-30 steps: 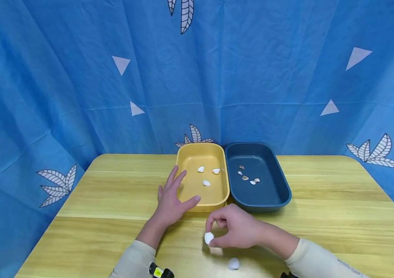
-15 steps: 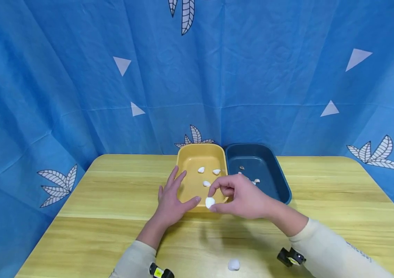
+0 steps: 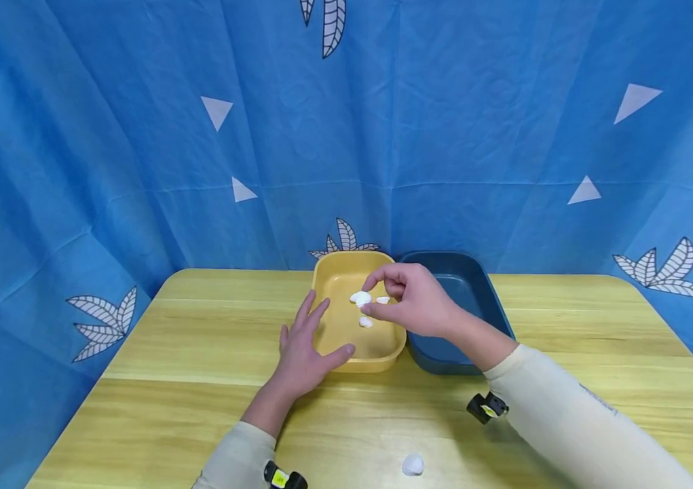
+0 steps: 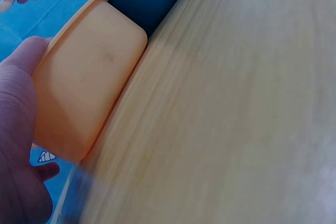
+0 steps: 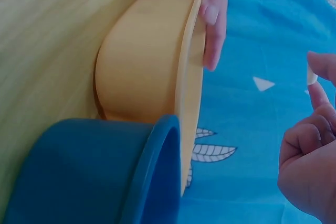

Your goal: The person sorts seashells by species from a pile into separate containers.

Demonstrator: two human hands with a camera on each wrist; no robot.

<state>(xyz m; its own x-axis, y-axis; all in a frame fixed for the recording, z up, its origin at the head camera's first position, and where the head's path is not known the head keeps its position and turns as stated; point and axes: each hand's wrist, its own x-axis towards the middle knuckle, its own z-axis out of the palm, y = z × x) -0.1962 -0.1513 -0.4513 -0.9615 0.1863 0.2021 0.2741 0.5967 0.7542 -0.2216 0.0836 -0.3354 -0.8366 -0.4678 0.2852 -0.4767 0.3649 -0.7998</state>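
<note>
Over the yellow tray [image 3: 336, 343], my right hand [image 3: 419, 299] pinches a white seashell [image 3: 362, 299] between thumb and forefinger. In the right wrist view the same seashell [image 5: 312, 75] shows edge-on at the fingertips, above the rim. Inside the tray lie white shells, among them a front one [image 3: 366, 322] and one to the right [image 3: 383, 300]; another is partly hidden behind the held shell. My left hand [image 3: 306, 353] rests against the tray's left and near sides with fingers spread, its thumb [image 4: 29, 53] at the rim.
A dark blue tray [image 3: 444, 360] stands against the yellow one's right side, partly covered by my right hand and forearm. One white seashell [image 3: 413, 465] lies on the wooden table [image 3: 199, 339] near the front. A blue curtain [image 3: 297, 136] hangs behind the table.
My right hand has carried the pinched seashell up from the table in front and forward over the yellow tray. The left hand has stayed in place.
</note>
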